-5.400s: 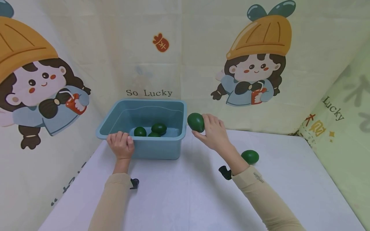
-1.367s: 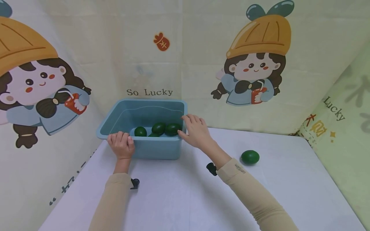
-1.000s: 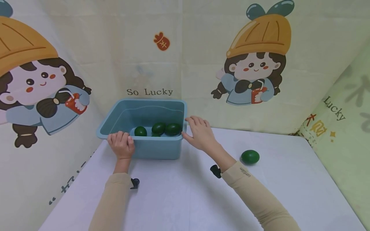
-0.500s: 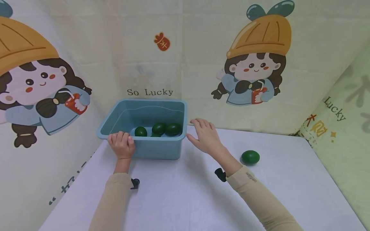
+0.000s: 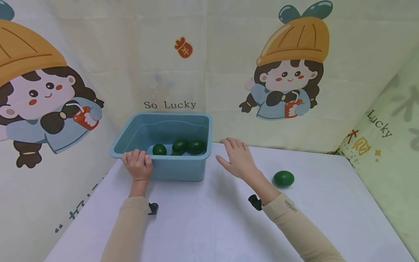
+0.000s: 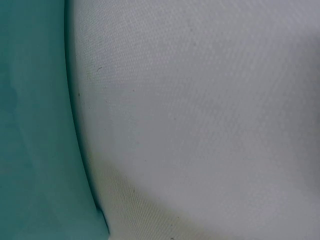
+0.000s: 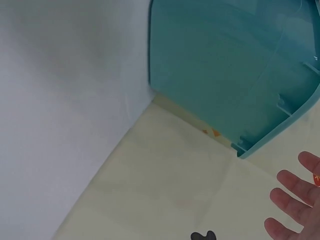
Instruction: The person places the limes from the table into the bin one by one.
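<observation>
My left hand [image 5: 137,165] grips the front rim of a blue plastic bin [image 5: 176,169], its fingers curled over the edge near the left corner. In the bin lie several glossy dark green, egg-shaped fruits that look like avocados [image 5: 196,146]; one is mostly hidden behind the front rim. My right hand [image 5: 240,160] is in the air right of the bin, fingers spread and holding nothing. One more green fruit [image 5: 283,178] lies on the table to the right of that wrist. In the right wrist view, fingers [image 7: 292,202] show below the bin's rim.
A white cloth covers the table [image 5: 196,222]. Behind it hangs a cream backdrop [image 5: 226,94] printed with cartoon figures, close behind the bin. Another printed sheet [image 5: 386,163] stands along the right edge. A small black camera mount [image 5: 255,202] sits at my right wrist.
A green fruit that my right hand carried is now in the bin at the right side. That hand has since drawn back from the rim to the right. The left hand keeps its grip.
</observation>
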Motion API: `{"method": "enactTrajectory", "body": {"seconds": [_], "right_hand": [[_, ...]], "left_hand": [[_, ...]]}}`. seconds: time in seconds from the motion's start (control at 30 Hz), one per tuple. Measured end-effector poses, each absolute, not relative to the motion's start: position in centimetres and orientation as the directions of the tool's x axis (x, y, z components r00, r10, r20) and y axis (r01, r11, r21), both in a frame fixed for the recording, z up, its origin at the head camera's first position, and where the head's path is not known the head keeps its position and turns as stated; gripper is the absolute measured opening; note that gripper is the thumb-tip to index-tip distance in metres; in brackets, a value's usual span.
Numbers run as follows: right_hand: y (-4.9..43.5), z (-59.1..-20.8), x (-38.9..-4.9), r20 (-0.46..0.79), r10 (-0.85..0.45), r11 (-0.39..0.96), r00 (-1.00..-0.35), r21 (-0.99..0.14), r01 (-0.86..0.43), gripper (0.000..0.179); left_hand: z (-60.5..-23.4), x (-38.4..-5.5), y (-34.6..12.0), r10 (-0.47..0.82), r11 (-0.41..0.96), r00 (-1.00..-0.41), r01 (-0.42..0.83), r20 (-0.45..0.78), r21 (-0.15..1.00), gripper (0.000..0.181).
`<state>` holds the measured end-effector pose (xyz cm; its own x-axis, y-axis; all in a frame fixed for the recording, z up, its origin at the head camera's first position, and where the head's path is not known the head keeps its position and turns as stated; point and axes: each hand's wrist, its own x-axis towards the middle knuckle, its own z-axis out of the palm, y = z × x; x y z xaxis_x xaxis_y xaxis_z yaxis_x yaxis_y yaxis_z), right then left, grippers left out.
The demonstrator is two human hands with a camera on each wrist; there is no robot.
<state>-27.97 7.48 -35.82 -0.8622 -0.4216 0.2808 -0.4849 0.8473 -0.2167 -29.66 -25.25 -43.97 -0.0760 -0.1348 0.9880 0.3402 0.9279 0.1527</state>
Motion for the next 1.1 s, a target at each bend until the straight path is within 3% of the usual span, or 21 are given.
{"method": "enactTrajectory", "body": {"seconds": [0.57, 1.1], "right_hand": [[9.1, -36.5, -27.3, 0.271, -0.407, 0.850, -0.872, -0.238, -0.470, 0.058], [10.2, -37.2, -26.7, 0.280, -0.393, 0.855, -0.876, -0.239, -0.460, 0.057]], "left_hand": [[-43.6, -29.4, -25.2, -0.139, 0.931, -0.080, 0.330, 0.987, 0.158, 0.047], [-43.7, -29.4, -25.1, -0.143, 0.927, -0.086, 0.338, 0.986, 0.164, 0.040]]}}
